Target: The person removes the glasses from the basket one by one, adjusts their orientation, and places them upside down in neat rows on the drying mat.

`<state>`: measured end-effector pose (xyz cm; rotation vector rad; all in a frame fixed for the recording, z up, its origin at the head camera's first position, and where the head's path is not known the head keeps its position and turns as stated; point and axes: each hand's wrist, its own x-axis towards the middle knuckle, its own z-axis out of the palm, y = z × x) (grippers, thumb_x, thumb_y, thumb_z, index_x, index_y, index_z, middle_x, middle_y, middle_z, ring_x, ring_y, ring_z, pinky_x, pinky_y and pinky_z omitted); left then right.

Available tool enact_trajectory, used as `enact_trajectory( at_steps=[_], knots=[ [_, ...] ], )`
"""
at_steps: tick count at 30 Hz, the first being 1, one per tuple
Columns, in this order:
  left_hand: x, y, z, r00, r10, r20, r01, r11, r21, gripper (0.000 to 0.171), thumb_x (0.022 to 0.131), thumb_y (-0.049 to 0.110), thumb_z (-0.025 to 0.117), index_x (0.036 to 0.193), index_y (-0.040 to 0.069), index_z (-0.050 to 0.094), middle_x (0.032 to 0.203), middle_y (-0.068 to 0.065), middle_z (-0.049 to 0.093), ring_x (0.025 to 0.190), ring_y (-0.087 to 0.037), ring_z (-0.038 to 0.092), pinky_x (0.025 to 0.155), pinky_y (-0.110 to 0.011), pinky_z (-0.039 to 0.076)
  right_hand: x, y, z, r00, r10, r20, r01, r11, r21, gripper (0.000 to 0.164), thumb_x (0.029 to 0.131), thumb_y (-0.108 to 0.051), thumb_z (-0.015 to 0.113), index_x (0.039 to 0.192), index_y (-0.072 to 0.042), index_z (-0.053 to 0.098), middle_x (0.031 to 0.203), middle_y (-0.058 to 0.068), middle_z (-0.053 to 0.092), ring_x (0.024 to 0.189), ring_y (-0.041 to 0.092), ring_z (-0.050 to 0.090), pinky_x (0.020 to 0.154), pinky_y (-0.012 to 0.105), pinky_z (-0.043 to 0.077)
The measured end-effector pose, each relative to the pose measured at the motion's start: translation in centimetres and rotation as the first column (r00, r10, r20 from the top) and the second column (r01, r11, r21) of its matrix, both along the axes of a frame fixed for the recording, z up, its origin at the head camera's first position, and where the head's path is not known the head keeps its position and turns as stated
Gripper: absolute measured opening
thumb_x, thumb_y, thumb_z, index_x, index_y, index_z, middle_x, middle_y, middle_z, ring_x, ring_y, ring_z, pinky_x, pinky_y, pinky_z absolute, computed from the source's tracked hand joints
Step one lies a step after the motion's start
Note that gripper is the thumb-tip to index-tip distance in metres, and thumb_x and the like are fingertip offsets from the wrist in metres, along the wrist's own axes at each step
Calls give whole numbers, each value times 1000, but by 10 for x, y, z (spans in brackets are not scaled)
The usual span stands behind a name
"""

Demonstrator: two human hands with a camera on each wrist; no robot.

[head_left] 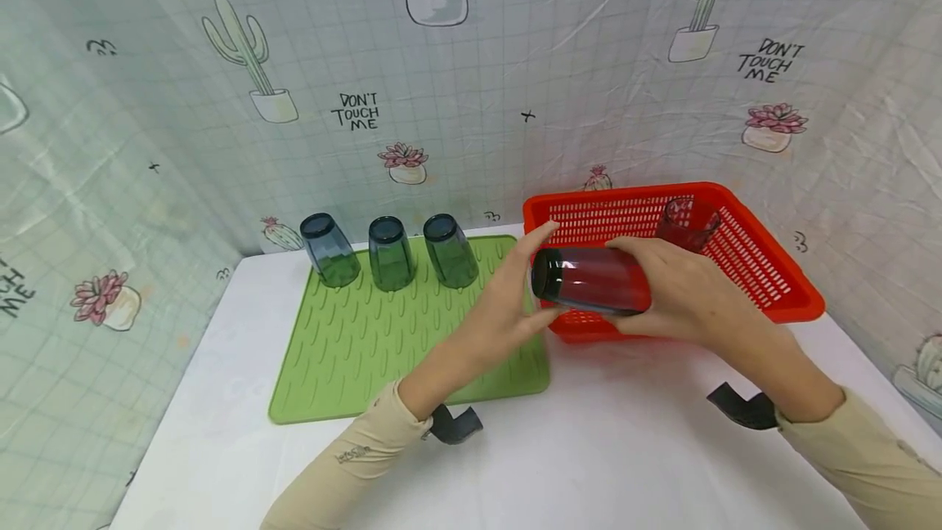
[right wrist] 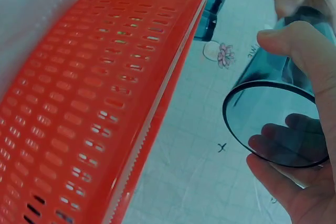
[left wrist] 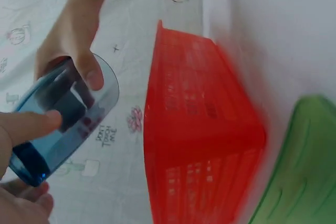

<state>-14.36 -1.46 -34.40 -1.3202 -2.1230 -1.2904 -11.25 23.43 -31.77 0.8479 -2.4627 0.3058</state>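
Note:
A bluish clear drinking glass (head_left: 589,278) is held sideways above the front of the red basket (head_left: 802,301), its dark thick base to the left. My right hand (head_left: 677,293) grips it near the rim, thumb and fingers on opposite sides. Around the base end, my left hand (head_left: 508,293) spreads its thumb and fingers, a gap showing between the fingertips and the glass in the head view. Inside the basket, another glass (head_left: 688,223) lies toward the back right. On the green mat (head_left: 346,350), three glasses (head_left: 390,256) stand upside down in a row along the back edge.
The mat lies on a white table (head_left: 559,448), left of the basket. A curtain (head_left: 471,88) printed with cacti hangs behind and at both sides. Black straps (head_left: 452,424) hang at both wrists.

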Motion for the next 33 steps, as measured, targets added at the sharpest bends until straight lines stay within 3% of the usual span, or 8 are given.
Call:
enact_trajectory(
  at_steps=[2,5,7,9,12,17,21,33],
  knots=[
    [1,2,1,974,-69,216,47,993,105,99,80,-6,83,157,11,22,156,-10,41,144,-22,41,118,-29,36,-1,-1,-1,1000,-10,7,11,1000,-28,86,57,-28,98,128,0,57,107,15,69,92,31,67,73,52,62],
    [4,7,2,880,-196,433,61,950,306,90,87,2,79,157,15,23,155,-4,43,144,-20,40,118,-29,35,-2,-4,-4,999,-25,23,27,997,-69,87,58,-29,97,130,0,56,109,16,69,93,31,67,73,53,62],
    [5,10,2,829,-282,484,46,895,444,81,92,8,75,155,15,25,155,-5,43,146,-23,39,119,-31,35,-4,-6,-7,999,-26,27,29,994,-104,87,59,-28,96,130,0,55,108,16,69,92,31,67,72,52,62],
    [6,12,2,801,-341,491,17,834,551,74,95,17,73,153,13,28,155,-7,43,147,-26,38,119,-32,35,-5,-8,-9,1000,-13,24,16,990,-141,86,59,-27,96,130,0,55,106,16,70,89,30,68,70,51,63],
    [6,14,0,789,-380,483,-13,775,632,77,94,34,75,150,8,29,155,-13,43,146,-28,39,116,-32,39,-8,-12,-12,1000,7,18,-3,982,-190,85,60,-27,95,129,1,54,104,14,70,87,28,69,68,48,63],
    [6,19,-2,750,-416,515,-44,745,665,93,87,51,78,150,4,28,154,-15,45,142,-23,44,115,-31,40,-12,-18,-13,1000,8,23,-2,971,-239,84,60,-26,96,129,1,54,105,13,70,87,28,69,68,49,63],
    [5,22,-3,717,-482,504,-35,697,716,86,87,48,80,147,8,33,152,-18,46,139,-26,47,115,-33,41,-14,-22,-14,999,18,46,-4,960,-281,82,62,-23,95,130,0,54,109,14,70,88,29,70,70,49,63],
    [0,25,-5,717,-513,472,-45,641,766,81,88,41,80,148,3,41,148,-29,46,133,-24,51,113,-31,43,-20,-29,-21,997,37,65,-13,942,-336,80,64,-20,94,132,-1,54,112,13,69,89,29,72,72,48,63]
  ],
)
